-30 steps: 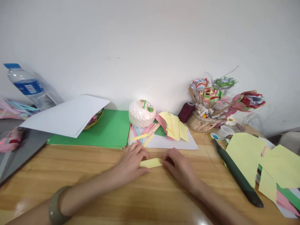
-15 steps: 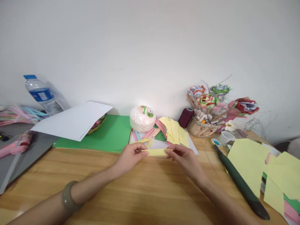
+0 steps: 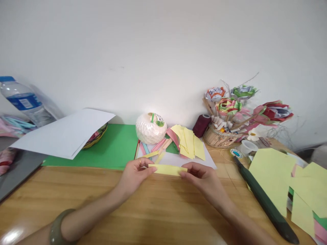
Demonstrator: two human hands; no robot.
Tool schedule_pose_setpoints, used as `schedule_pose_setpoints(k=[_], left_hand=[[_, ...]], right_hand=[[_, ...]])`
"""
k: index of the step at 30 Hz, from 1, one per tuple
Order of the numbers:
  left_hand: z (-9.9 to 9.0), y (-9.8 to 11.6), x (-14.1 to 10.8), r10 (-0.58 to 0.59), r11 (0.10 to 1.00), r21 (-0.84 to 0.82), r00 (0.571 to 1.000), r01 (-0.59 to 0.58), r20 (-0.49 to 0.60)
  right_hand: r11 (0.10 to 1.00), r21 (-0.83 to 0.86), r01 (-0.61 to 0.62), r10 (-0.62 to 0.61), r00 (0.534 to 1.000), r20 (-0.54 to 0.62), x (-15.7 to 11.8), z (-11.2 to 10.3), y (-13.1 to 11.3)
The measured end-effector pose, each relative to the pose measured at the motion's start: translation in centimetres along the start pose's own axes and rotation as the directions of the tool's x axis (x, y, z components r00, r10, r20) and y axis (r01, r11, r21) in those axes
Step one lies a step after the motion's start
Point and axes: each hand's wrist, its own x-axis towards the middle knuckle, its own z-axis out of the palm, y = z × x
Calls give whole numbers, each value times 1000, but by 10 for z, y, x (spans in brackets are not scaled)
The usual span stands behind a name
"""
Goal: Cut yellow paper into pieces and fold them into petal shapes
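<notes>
Between my two hands a narrow strip of yellow paper (image 3: 168, 170) is stretched level, just above the front edge of a white sheet. My left hand (image 3: 135, 173) pinches its left end between thumb and fingers. At the other end my right hand (image 3: 201, 175) grips the strip the same way. Beyond them lie yellow paper pieces (image 3: 189, 143) and pink, blue and yellow paper strips (image 3: 153, 148). A white foam-wrapped round object (image 3: 150, 128) with a green tie stands behind the strips.
On the left, white paper sheets (image 3: 66, 132) cover a basket on green paper (image 3: 117, 146), near a water bottle (image 3: 25, 102). At right stand a maroon thread spool (image 3: 201, 126) and a basket of paper flowers (image 3: 219, 136). A dark green knife-like tool (image 3: 268, 200) lies beside yellow paper (image 3: 272, 177).
The yellow strip has tilted so that more of its flat face shows, and both hands sit slightly further apart. My view has shifted a little to the right.
</notes>
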Motion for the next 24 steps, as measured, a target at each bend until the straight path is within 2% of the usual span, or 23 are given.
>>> schedule_pose_setpoints(k=[7, 11, 17, 24], left_hand=[[0, 1, -8, 1, 1000, -2, 1000, -1, -7], [1, 1, -11, -11, 1000, -12, 1000, 11, 13], [0, 5, -14, -25, 999, -42, 998, 28, 61], [-2, 3, -16, -11, 1000, -10, 996, 12, 93]], right_hand=[[1000, -18, -23, 23, 1000, -12, -2, 4, 7], [999, -11, -40, 39, 999, -16, -4, 4, 3], [996, -61, -70, 72, 997, 20, -6, -2, -8], [995, -90, -32, 34, 999, 18, -6, -11, -2]])
